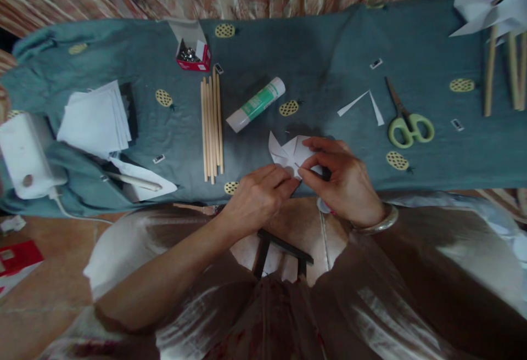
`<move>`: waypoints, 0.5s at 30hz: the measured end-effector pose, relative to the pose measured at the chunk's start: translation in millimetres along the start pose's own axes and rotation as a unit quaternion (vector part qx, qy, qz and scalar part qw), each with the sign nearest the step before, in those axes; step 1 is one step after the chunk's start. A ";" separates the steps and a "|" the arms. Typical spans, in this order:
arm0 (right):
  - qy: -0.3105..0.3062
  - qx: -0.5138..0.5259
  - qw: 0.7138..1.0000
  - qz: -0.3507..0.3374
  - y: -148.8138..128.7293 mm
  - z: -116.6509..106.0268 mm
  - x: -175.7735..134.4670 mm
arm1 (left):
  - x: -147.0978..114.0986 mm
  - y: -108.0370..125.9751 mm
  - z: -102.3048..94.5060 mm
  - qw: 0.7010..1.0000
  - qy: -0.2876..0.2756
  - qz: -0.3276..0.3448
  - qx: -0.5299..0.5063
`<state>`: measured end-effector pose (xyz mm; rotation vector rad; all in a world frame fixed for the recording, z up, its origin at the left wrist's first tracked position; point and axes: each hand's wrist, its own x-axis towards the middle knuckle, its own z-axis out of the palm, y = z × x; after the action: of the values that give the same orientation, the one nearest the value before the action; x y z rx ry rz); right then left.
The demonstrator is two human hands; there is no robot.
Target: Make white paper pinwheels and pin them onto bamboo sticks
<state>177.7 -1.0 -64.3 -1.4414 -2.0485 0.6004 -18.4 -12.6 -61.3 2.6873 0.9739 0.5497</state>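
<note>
A white paper pinwheel (289, 151) with folded blades lies at the front edge of the cloth-covered table, between my hands. My left hand (263, 192) grips its lower left side with closed fingers. Over the right part of the pinwheel, my right hand (340, 176) has thumb and index finger pinched near the centre. A tiny thin tip shows at that pinch, too small to name. My fingers hide the pinwheel's lower and right blades. Just beyond lies a glue stick (256, 105) with a green label.
Wooden sticks (212, 127) and an open red box (193, 59) of small metal pieces are left of centre. Green-handled scissors (407, 124) and paper slivers (375, 107) lie right. Finished pinwheels (494, 11) stand far right; stacked paper (96, 118) and a white power adapter (31, 154) are left.
</note>
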 end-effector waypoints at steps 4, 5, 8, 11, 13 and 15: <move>-0.002 -0.008 1.000 0.001 -1.0 -0.1 0.0 | 0.6 0.1 -0.5 1.000 0.006 0.004 -0.002; -0.002 -0.009 1.000 0.000 -1.3 -0.2 0.0 | 0.6 0.1 -0.5 1.000 0.005 0.004 -0.002; 0.000 -0.011 1.000 -0.002 -1.9 -0.4 -0.1 | 0.4 0.1 -0.2 1.000 0.002 0.003 -0.002; 0.002 -0.011 1.000 -0.005 -2.3 -0.2 -0.3 | 0.5 0.0 0.1 1.000 0.002 0.001 -0.002; 0.004 -0.009 1.000 -0.002 -2.4 0.2 -0.5 | 1.0 0.1 -0.1 1.000 0.001 0.000 -0.001; 0.005 -0.009 1.000 0.004 -2.5 0.9 -0.8 | 1.8 0.3 -0.3 1.000 0.001 -0.002 -0.001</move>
<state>175.5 -2.5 -63.5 -1.4603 -2.0463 0.5777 -17.1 -11.6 -60.4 2.6829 0.9775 0.5517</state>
